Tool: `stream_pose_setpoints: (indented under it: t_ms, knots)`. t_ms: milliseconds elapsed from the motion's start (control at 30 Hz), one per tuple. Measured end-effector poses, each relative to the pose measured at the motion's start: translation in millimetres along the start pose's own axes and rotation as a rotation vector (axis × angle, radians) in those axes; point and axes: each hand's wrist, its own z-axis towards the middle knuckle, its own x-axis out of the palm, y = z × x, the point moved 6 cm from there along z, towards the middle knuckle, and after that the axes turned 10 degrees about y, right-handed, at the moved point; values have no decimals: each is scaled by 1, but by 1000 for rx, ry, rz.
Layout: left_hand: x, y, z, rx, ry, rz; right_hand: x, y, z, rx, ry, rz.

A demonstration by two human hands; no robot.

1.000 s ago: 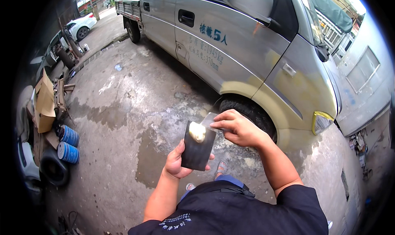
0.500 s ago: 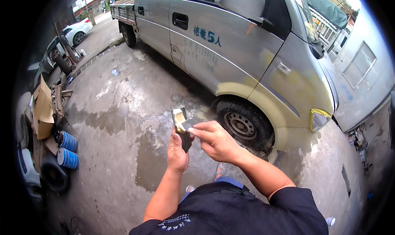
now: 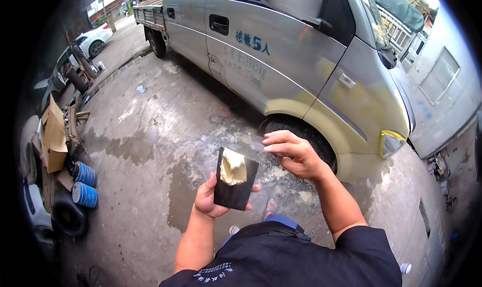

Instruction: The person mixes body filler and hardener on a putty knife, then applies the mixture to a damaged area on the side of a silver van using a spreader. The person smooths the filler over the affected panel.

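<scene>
My left hand [image 3: 207, 198] grips a dark rectangular board [image 3: 232, 195] from below and the side, its face tilted up at me. A thick smear of cream-coloured putty [image 3: 234, 167] covers the board's upper half. To the right and a little higher, my right hand [image 3: 297, 155] pinches a thin, pale, see-through putty spreader [image 3: 257, 142], apart from the board. Beyond both hands stands a silver pickup truck [image 3: 198, 31]. Its front fender [image 3: 321, 117] has matte yellowish patches around the wheel arch, and my right hand partly hides the front wheel [image 3: 321, 142].
Two blue cans [image 3: 84, 184] stand at the left beside a tyre [image 3: 69, 212] and a cardboard box [image 3: 54, 131]. Yellow tape edges the truck's corner lamp [image 3: 390, 144]. A white car [image 3: 94, 40] is parked far left. The concrete floor [image 3: 135, 186] has dark damp-looking patches.
My right hand and the spreader have moved away from the board, to the right and upward. My left hand has turned the board so its putty-covered face shows.
</scene>
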Motion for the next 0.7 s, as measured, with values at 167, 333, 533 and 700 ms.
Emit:
stream_pose_setpoints:
  t_ms: [167, 333, 533, 700]
  knots:
    - [-11, -16, 6, 207, -273, 261, 45, -18, -58, 383, -316, 1148]
    - [-18, -2, 8, 249, -321, 115, 97, -18, -54, 532, -131, 1339]
    - [-11, 1, 12, 232, -337, 196, 73, -50, -52, 482, -291, 1340]
    - [-9, -11, 6, 267, -256, 240, 52, -46, -63, 497, -326, 1279]
